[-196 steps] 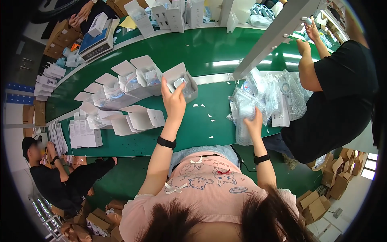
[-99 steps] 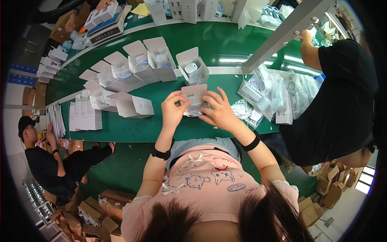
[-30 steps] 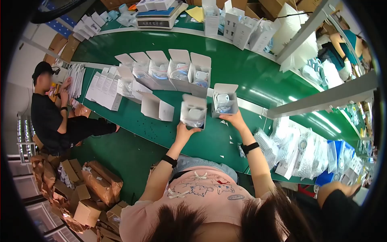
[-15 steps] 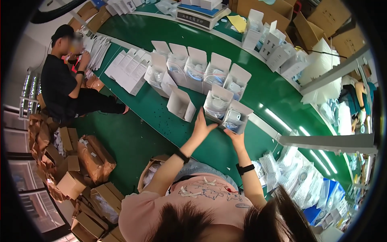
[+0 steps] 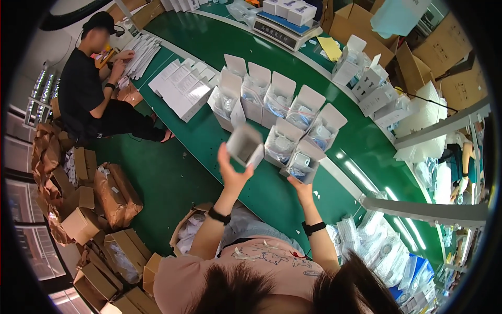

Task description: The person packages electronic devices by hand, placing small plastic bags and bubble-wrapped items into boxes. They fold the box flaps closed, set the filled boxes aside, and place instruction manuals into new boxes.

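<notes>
My left hand (image 5: 234, 171) is closed around an open white box (image 5: 251, 154), its thumb on one side and fingers on the other. That box is tilted, slightly blurred and looks empty inside. At the near side of a filled white box (image 5: 308, 174), my right hand (image 5: 301, 189) grips the lower part, some fingers hidden by it. A small white device (image 5: 301, 159) and bluish plastic show inside. Touching that box on its left is another filled box (image 5: 277, 158). Behind them stand several more open boxes (image 5: 281, 99) with their flaps up, holding bagged parts.
Flat white cartons (image 5: 183, 97) lie at the left of the green table (image 5: 209, 152). A scale (image 5: 286, 31) with small boxes stands at the back. Bagged parts (image 5: 366, 235) are piled at right, beside a metal post (image 5: 418, 209). A seated co-worker (image 5: 83, 89) handles white papers or cartons.
My left hand has left the filled boxes, moved left and taken hold of the empty box. My right hand stays at the filled box. The co-worker's hands have lowered to the white stack.
</notes>
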`<state>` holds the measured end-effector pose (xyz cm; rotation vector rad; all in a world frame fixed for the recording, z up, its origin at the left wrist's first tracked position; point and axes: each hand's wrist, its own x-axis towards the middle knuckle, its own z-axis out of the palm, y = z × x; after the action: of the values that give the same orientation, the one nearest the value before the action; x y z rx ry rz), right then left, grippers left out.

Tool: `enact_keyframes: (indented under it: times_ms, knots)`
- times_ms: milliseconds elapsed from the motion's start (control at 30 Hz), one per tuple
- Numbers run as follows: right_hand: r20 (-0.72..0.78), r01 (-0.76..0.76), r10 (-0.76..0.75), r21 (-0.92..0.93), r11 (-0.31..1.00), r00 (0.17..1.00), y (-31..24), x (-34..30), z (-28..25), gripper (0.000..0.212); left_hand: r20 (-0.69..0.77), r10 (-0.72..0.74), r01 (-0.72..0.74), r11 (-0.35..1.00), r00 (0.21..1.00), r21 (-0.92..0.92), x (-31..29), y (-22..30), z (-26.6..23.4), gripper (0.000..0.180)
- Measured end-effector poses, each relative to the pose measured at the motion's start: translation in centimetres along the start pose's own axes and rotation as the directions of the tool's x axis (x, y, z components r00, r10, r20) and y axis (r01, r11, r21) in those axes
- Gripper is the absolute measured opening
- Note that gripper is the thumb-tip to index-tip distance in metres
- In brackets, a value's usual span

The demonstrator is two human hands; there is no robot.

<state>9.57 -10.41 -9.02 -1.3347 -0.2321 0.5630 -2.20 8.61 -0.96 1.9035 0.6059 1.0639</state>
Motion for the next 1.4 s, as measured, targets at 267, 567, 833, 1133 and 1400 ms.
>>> enact_keyframes:
  times_ms: [267, 567, 833, 1133, 1400]
  knots:
    - [-0.112, 0.205, -0.235, -0.231, 0.951, 0.965, -1.0, 1.9, 6.0, 0.097, -0.241, 0.037, -0.084, 0.979, 0.97, -0.187, -2.7, 6.1, -5.7, 0.096]
    - [-0.463, 0.237, -0.241, -0.068, 0.969, 0.853, -5.6, -9.4, -10.7, 0.057, 0.284, 0.319, -0.141, 0.85, 0.904, -0.507, -7.3, 7.3, 8.4, 0.088]
    - [-0.237, 0.192, -0.303, -0.398, 0.897, 0.923, -6.4, -11.1, -4.6, 0.092, 0.419, 0.213, -0.109, 0.96, 0.882, -0.258, -8.6, 7.1, 9.9, 0.08]
    - [0.235, 0.139, 0.062, -0.744, 0.653, 0.97, -7.3, -12.2, 6.7, 0.05, 0.009, 0.052, -0.051, 0.915, 0.999, 0.401, 14.1, -7.8, -13.0, 0.044]
    - [0.172, -0.476, 0.482, -0.076, 0.876, 0.859, 0.6, 10.2, 33.9, 0.081, 0.069, -0.224, 0.112, 0.704, 0.972, 0.701, 40.5, -29.4, -20.1, 0.069]
